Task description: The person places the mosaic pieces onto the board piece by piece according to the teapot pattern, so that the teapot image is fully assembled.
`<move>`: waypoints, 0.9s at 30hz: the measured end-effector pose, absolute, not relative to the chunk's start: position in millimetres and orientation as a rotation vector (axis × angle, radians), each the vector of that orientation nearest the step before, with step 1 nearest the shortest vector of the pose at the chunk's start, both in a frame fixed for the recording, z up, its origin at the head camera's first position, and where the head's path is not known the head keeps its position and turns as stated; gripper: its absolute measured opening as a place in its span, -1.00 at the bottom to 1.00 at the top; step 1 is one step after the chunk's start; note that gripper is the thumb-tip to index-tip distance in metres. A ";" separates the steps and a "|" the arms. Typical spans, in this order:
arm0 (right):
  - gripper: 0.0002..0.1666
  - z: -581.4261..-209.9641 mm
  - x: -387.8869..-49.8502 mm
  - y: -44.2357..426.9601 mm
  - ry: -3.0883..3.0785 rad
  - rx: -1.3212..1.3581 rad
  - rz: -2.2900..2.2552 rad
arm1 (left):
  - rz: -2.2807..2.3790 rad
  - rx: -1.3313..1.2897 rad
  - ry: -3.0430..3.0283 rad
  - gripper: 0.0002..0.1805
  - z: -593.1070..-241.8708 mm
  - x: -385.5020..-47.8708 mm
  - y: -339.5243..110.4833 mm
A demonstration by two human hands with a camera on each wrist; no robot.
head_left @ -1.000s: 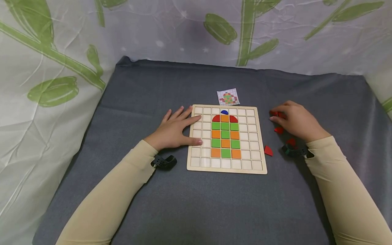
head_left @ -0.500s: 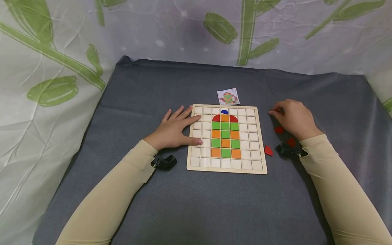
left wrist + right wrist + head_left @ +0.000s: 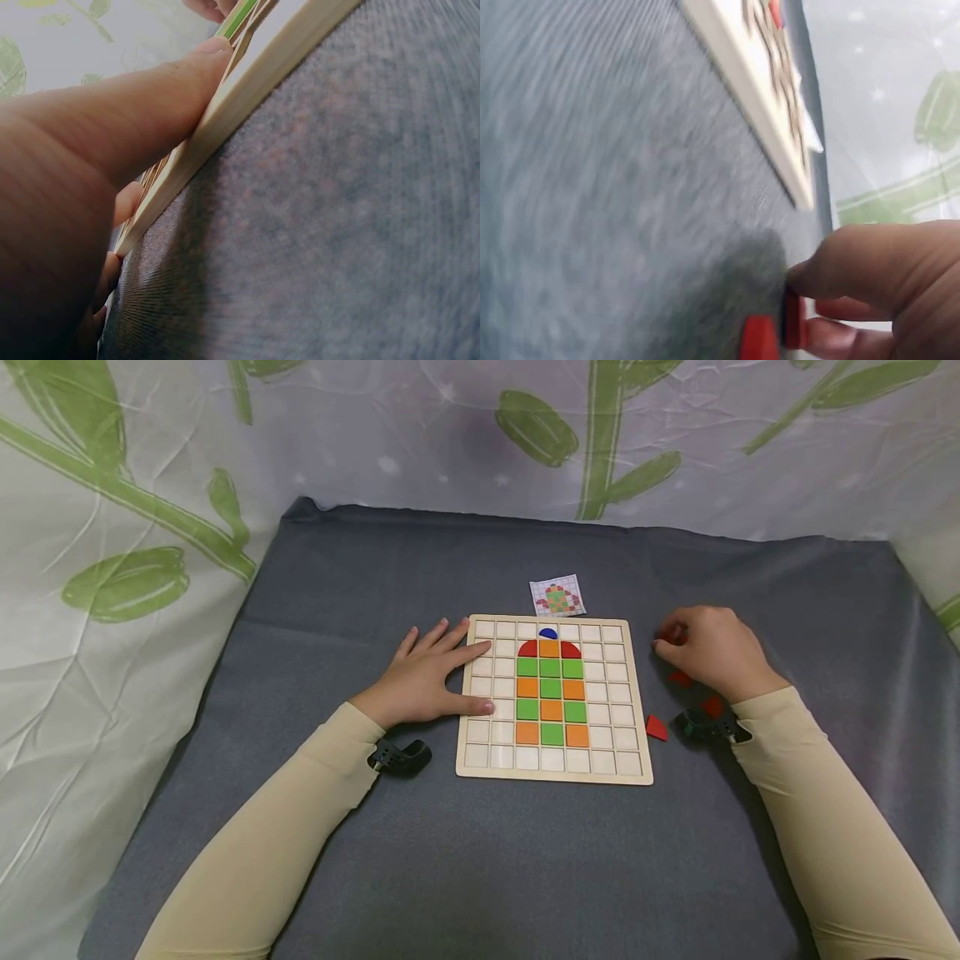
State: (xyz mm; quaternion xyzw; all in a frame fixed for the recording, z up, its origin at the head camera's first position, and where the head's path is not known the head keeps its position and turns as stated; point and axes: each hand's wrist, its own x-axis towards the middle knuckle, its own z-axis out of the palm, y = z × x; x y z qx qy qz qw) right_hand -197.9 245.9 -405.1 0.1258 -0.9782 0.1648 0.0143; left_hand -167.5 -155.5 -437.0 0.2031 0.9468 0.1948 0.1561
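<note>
My left hand lies with spread fingers over the left edge of the wooden grid board; in the left wrist view its thumb presses on the board's rim. Orange and green squares, two red quarter-rounds and a blue half-round fill the board's middle columns. Right of the board, my right hand pinches a red piece with thumb and fingertips, seen in the right wrist view. Three red pieces lie near it: one just below the fingers, another by the wrist, one beside the board.
A small printed card with a coloured pattern lies behind the board's top edge. Dark grey cloth covers the table. A leaf-patterned curtain hangs behind and at the left.
My right hand has shifted slightly left, and its fingers have closed in around a red piece that was showing beneath them. My left hand and the board have stayed in place.
</note>
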 end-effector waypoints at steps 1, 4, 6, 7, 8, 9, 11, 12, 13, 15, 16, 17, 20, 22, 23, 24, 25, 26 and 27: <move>-0.78 -403.9 -197.1 244.6 -3.056 0.394 0.519 | 0.559 0.582 2.711 0.11 -436.8 -167.5 -155.6; -0.77 -399.1 -193.7 237.6 -3.097 0.394 0.561 | 0.560 0.584 2.711 0.11 -436.7 -167.5 -156.2; -0.76 -395.8 -190.9 231.0 -3.121 0.420 0.587 | 0.560 0.587 2.711 0.10 -436.6 -167.5 -156.6; -0.75 -394.3 -189.3 227.3 -3.126 0.446 0.599 | 0.560 0.588 2.710 0.10 -436.6 -167.5 -156.7; -0.76 -393.2 -187.6 223.5 -3.125 0.483 0.610 | 0.563 0.588 2.709 0.10 -436.5 -167.5 -156.8; -0.76 -392.4 -185.8 219.7 -3.118 0.531 0.615 | 0.565 0.590 2.709 0.10 -436.3 -167.5 -156.8; -0.77 -390.9 -181.6 212.5 -3.091 0.627 0.619 | 0.567 0.595 2.708 0.10 -436.2 -167.5 -156.9; -0.78 -390.4 -179.6 209.1 -3.071 0.675 0.621 | 0.568 0.597 2.707 0.10 -436.0 -167.2 -157.1; -0.79 -390.0 -177.9 206.0 -3.053 0.711 0.627 | 0.569 0.599 2.707 0.10 -435.9 -167.2 -157.0; -0.81 -389.5 -174.6 200.4 -3.029 0.776 0.638 | 0.571 0.605 2.706 0.10 -435.6 -167.3 -156.8; -0.82 -389.4 -173.4 197.9 -3.019 0.806 0.645 | 0.572 0.607 2.705 0.10 -435.5 -167.3 -156.7; -0.83 -389.5 -172.6 195.4 -3.010 0.838 0.652 | 0.574 0.608 2.704 0.11 -435.5 -167.4 -156.7; -0.87 -392.3 -171.4 189.3 -2.998 0.912 0.666 | 0.579 0.606 2.703 0.10 -435.2 -167.4 -156.9; -0.89 -395.1 -171.4 186.5 -2.990 0.949 0.677 | 0.579 0.602 2.703 0.10 -435.2 -167.4 -157.3; -0.90 -396.7 -171.4 185.5 -2.988 0.958 0.679 | 0.580 0.600 2.703 0.10 -435.2 -167.3 -157.4; -0.90 -398.5 -171.4 184.9 -2.986 0.967 0.679 | 0.579 0.598 2.701 0.10 -435.0 -167.1 -157.5; -0.90 -400.2 -171.5 184.4 -2.982 0.976 0.680 | 0.579 0.599 2.701 0.11 -434.9 -167.1 -157.5; -0.90 -401.8 -171.7 184.1 -2.978 0.983 0.684 | 0.579 0.601 2.701 0.11 -434.9 -167.2 -157.4; -0.90 -403.3 -172.0 183.8 -2.972 0.990 0.688 | 0.579 0.603 2.700 0.11 -435.0 -167.4 -157.4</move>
